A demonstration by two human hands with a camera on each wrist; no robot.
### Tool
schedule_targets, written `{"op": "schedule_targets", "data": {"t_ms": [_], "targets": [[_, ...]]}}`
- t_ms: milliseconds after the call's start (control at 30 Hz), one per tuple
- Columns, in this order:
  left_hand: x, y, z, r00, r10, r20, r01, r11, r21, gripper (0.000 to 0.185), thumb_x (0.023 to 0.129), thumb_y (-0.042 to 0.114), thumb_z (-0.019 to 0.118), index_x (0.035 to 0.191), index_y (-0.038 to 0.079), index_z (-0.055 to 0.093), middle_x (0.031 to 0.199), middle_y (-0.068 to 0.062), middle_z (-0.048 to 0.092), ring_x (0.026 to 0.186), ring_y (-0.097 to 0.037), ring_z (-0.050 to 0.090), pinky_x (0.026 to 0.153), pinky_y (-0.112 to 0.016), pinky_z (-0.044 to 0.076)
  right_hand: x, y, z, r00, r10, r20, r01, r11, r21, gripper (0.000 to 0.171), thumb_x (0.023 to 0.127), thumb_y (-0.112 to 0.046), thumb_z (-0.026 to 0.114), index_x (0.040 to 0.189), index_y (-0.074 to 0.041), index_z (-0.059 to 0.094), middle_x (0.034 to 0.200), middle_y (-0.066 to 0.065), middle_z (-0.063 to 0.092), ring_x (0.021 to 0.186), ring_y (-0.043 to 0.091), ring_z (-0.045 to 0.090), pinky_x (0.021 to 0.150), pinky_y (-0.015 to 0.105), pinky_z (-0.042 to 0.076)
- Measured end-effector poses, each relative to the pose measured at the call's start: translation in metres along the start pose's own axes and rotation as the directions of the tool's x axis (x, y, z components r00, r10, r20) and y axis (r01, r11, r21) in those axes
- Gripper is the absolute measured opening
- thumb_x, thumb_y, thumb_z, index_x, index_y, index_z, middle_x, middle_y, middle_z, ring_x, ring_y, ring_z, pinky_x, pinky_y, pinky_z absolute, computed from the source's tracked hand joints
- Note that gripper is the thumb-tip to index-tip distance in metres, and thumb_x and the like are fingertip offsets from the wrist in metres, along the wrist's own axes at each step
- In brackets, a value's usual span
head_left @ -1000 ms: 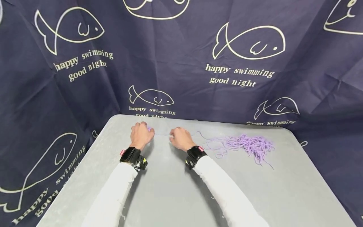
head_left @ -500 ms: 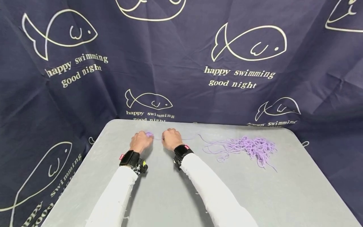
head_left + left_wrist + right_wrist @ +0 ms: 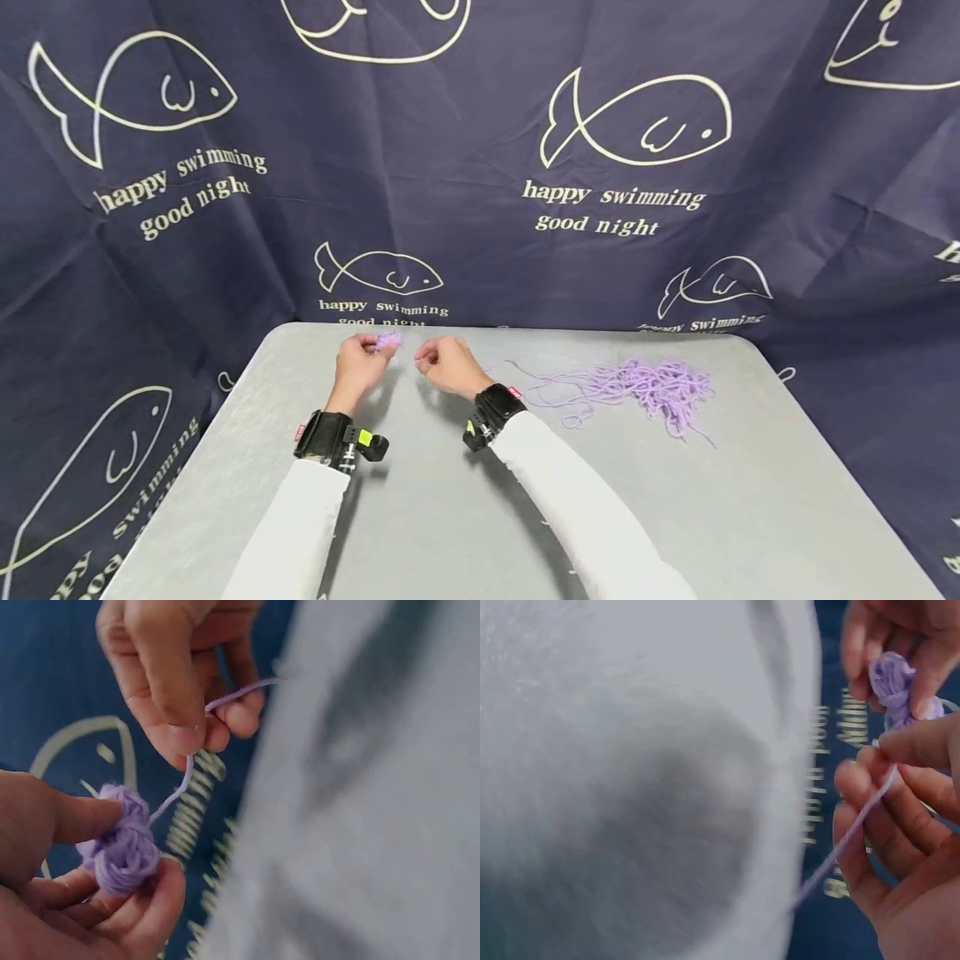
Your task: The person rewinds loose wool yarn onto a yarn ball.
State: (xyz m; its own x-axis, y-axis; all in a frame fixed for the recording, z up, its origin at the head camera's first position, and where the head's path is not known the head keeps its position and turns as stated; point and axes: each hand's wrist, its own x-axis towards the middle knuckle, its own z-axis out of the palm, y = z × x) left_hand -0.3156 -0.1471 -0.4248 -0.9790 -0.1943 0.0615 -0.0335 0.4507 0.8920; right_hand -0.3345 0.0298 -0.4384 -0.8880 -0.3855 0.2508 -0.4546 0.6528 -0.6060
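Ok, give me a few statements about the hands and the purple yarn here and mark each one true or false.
1. The left hand holds a small ball of purple yarn. True.
2. The right hand holds scissors. False: it pinches a strand of yarn that runs to the ball.
3. A loose tangle of purple yarn lies on the grey table to the right of both hands. True.
4. The yarn is green. False: it is pale purple.
5. The backdrop cloth is printed with fish outlines. True.
6. The ball lies on the table, untouched. False: the left hand's fingers grip it.
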Motion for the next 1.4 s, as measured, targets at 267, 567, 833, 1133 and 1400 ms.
{"op": "schedule_targets", "data": {"t_ms": [267, 567, 833, 1133, 1400], "targets": [[-0.019, 0.048, -0.001, 0.999, 0.015, 0.050, 0.014, 0.853, -0.522, 0.043, 0.093, -0.004, 0.068, 0.128, -0.020, 0.049, 0.101, -0.015, 0.053, 0.069, -0.008, 0.070, 0.076, -0.025, 0.060, -0.039, -0.001, -0.074, 0.995, -0.076, -0.063, 0.077, 0.997, 0.006, 0.008, 0.091, -0.016, 0.076, 0.095, -0.010, 0.080, 0.086, -0.002, 0.075, 0.055, 0.003, 0.052, 0.057, 0.023, 0.046], [-0.034, 0.066, 0.004, 0.996, 0.087, -0.001, -0.075, 0.860, -0.505, 0.036, 0.092, -0.001, 0.072, 0.121, -0.017, 0.058, 0.096, -0.011, 0.063, 0.069, -0.005, 0.071, 0.074, -0.025, 0.061, -0.113, 0.049, -0.148, 0.989, -0.010, -0.145, 0.008, 1.000, -0.020, 0.006, 0.090, -0.012, 0.077, 0.091, -0.007, 0.079, 0.080, 0.000, 0.072, 0.051, 0.006, 0.045, 0.047, 0.024, 0.038], [-0.043, 0.073, 0.012, 0.995, 0.100, -0.028, -0.099, 0.839, -0.535, 0.032, 0.091, -0.002, 0.073, 0.117, -0.013, 0.058, 0.090, -0.006, 0.067, 0.071, -0.006, 0.071, 0.074, -0.024, 0.061, -0.193, 0.116, -0.198, 0.985, 0.162, -0.061, -0.167, 0.982, -0.091, 0.010, 0.093, -0.008, 0.071, 0.096, 0.000, 0.077, 0.081, 0.004, 0.071, 0.065, 0.011, 0.057, 0.058, 0.027, 0.049], [-0.058, 0.084, 0.039, 0.971, 0.235, 0.038, -0.194, 0.876, -0.442, 0.025, 0.086, -0.003, 0.077, 0.105, -0.011, 0.064, 0.096, -0.019, 0.071, 0.076, -0.006, 0.066, 0.072, -0.018, 0.057, -0.212, 0.130, -0.202, 0.966, 0.258, 0.004, -0.236, 0.890, -0.389, 0.011, 0.089, -0.012, 0.071, 0.095, -0.003, 0.076, 0.089, 0.007, 0.073, 0.085, 0.030, 0.069, 0.080, 0.053, 0.055], [-0.072, 0.101, 0.064, 0.928, 0.363, 0.080, -0.299, 0.859, -0.416, 0.021, 0.085, 0.004, 0.081, 0.100, -0.005, 0.070, 0.097, -0.017, 0.072, 0.089, -0.018, 0.067, 0.083, -0.026, 0.054, -0.138, 0.047, -0.152, 0.997, 0.031, -0.071, -0.021, 0.991, 0.132, 0.036, 0.093, -0.011, 0.072, 0.125, 0.004, 0.066, 0.125, 0.020, 0.067, 0.119, 0.039, 0.061, 0.105, 0.053, 0.047]]}}
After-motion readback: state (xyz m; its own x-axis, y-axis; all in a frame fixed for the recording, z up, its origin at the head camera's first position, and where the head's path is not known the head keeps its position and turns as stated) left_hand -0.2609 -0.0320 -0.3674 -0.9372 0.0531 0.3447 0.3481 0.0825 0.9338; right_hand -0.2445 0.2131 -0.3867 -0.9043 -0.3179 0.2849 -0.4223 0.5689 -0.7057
